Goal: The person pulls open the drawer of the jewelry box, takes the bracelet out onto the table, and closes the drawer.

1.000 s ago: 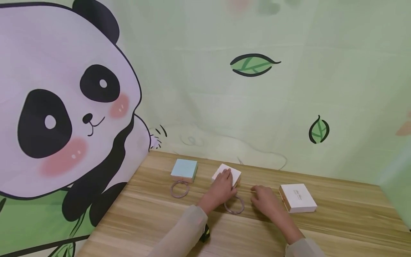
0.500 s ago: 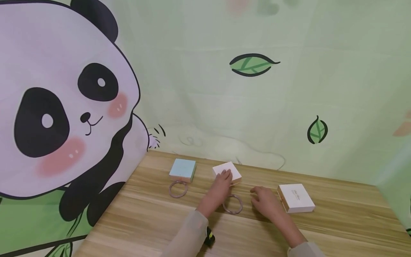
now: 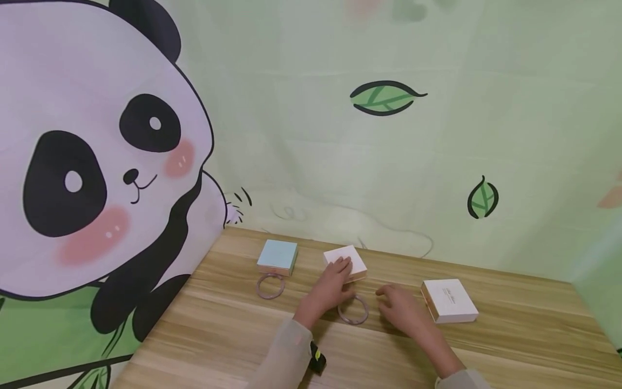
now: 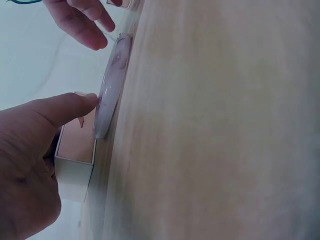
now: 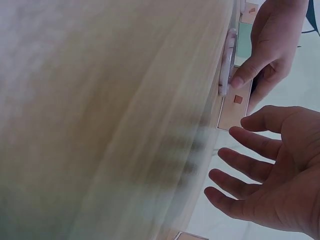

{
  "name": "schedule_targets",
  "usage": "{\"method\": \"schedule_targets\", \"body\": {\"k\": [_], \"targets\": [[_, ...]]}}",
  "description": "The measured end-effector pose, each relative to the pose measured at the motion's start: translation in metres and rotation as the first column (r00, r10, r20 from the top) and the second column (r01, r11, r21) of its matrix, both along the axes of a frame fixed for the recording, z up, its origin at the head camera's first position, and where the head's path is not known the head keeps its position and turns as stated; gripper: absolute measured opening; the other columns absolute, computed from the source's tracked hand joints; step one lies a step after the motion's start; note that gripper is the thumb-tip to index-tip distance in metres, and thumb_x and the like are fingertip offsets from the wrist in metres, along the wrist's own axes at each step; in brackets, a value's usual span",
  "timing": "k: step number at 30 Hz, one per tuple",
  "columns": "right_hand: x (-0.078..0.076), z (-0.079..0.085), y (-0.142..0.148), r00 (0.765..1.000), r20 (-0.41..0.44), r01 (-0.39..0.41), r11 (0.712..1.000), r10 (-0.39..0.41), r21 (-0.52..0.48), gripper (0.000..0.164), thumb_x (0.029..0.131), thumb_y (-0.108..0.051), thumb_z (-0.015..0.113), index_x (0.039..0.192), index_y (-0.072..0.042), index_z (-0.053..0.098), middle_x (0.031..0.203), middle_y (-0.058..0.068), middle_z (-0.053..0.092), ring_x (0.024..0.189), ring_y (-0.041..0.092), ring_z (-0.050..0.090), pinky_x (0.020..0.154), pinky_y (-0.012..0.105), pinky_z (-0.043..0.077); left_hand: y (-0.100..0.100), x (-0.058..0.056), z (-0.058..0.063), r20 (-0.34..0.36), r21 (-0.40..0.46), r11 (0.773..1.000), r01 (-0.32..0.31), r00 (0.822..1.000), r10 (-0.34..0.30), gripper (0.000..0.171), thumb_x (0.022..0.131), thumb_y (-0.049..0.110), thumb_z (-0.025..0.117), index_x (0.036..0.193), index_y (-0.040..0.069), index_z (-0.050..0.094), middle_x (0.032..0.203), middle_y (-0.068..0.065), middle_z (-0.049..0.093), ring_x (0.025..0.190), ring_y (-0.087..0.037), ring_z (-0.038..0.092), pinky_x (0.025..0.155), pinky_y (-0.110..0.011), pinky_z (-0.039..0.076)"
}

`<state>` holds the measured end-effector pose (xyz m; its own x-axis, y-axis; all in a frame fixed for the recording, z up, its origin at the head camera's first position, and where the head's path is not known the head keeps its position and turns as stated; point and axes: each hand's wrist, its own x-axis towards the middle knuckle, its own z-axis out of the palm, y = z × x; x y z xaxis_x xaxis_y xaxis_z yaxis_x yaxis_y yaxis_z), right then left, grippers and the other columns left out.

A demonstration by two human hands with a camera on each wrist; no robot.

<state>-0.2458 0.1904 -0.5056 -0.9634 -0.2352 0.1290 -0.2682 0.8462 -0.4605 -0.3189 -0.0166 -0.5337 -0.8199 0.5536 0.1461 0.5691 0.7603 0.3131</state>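
Note:
In the head view, my left hand (image 3: 330, 283) rests with its fingers on top of a small white box (image 3: 357, 262). Its thumb (image 4: 82, 106) lies in front of the box's copper-coloured side, near a pale purple bangle (image 4: 112, 87) in the left wrist view. That side carries a small tab (image 5: 238, 99). The same bangle (image 3: 353, 309) lies flat on the table, just in front of the box. My right hand (image 3: 400, 308) hovers over or touches the table between that bangle and another white box (image 3: 450, 300). Its fingers (image 5: 245, 160) are spread, holding nothing.
To the left sits a light blue box (image 3: 277, 255), with a second purple bangle (image 3: 270, 286) before it. A black item with a yellow mark (image 3: 318, 359) shows beside the left sleeve. The wooden table (image 3: 209, 324) meets a printed panda backdrop (image 3: 311, 135) at its back and left.
Between the first two frames, the white box under my left hand turned and shifted slightly back. It has held that angle since. My right hand has barely moved.

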Motion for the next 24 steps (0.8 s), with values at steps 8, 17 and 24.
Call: {"method": "schedule_targets", "body": {"k": [8, 17, 24], "targets": [[-0.001, -0.005, 0.002, 1.000, -0.016, 0.003, 1.000, -0.003, -0.011, 0.023, 0.090, -0.005, 0.070, 0.111, 0.002, 0.071, 0.116, 0.022, 0.068, 0.113, 0.042, 0.064, 0.099, 0.056, 0.050, -0.002, -0.005, -0.005, -0.039, 0.004, 1.000, 0.011, 0.999, -0.011, 0.074, 0.094, 0.028, 0.075, 0.152, -0.003, 0.042, 0.161, -0.015, 0.038, 0.151, -0.032, 0.030, 0.124, -0.045, 0.024], [-0.001, -0.004, 0.001, 1.000, -0.016, -0.015, 1.000, 0.015, -0.011, 0.020, 0.089, -0.005, 0.071, 0.108, 0.002, 0.072, 0.113, 0.021, 0.069, 0.111, 0.042, 0.065, 0.098, 0.055, 0.051, -0.003, -0.016, 0.003, -0.040, 0.030, 0.999, 0.043, 0.998, -0.042, 0.064, 0.092, 0.021, 0.076, 0.146, -0.003, 0.051, 0.155, -0.014, 0.047, 0.146, -0.033, 0.039, 0.121, -0.047, 0.029], [-0.001, -0.004, -0.003, 1.000, 0.000, -0.018, 1.000, 0.018, -0.010, 0.021, 0.089, -0.005, 0.072, 0.109, 0.002, 0.072, 0.113, 0.022, 0.069, 0.110, 0.042, 0.065, 0.097, 0.055, 0.052, -0.001, -0.027, 0.004, 0.003, 0.093, 0.995, 0.040, 0.999, -0.041, 0.056, 0.091, 0.016, 0.076, 0.141, 0.001, 0.057, 0.152, -0.007, 0.052, 0.144, -0.027, 0.044, 0.120, -0.043, 0.032]]}}
